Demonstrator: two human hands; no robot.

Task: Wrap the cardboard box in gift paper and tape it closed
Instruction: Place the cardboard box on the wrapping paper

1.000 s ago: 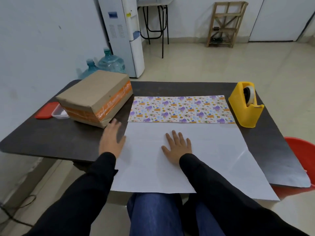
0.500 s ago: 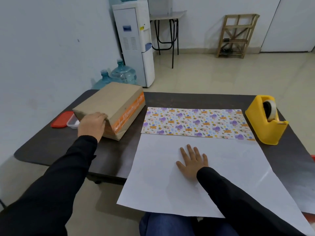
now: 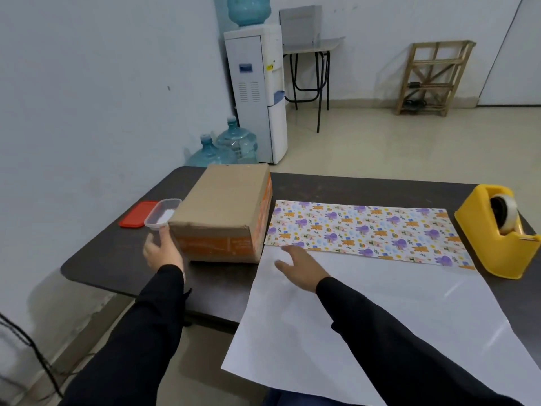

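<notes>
Two hands are showing relaxed fingers: left hand (image 3: 162, 250) touching the cardboard box (image 3: 225, 197), right hand (image 3: 303, 266) spreading over gift paper (image 3: 336, 323); orange tape (image 3: 216, 244) lettering is blurring, unreadable.

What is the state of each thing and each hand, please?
cardboard box: closed, taped, unwrapped.
gift paper: flat, far edge folded over.
plastic container: open.
red lid: off, beside container.
tape dispenser: upright, roll loaded.
left hand: open, at box corner.
right hand: open, over the paper.
</notes>
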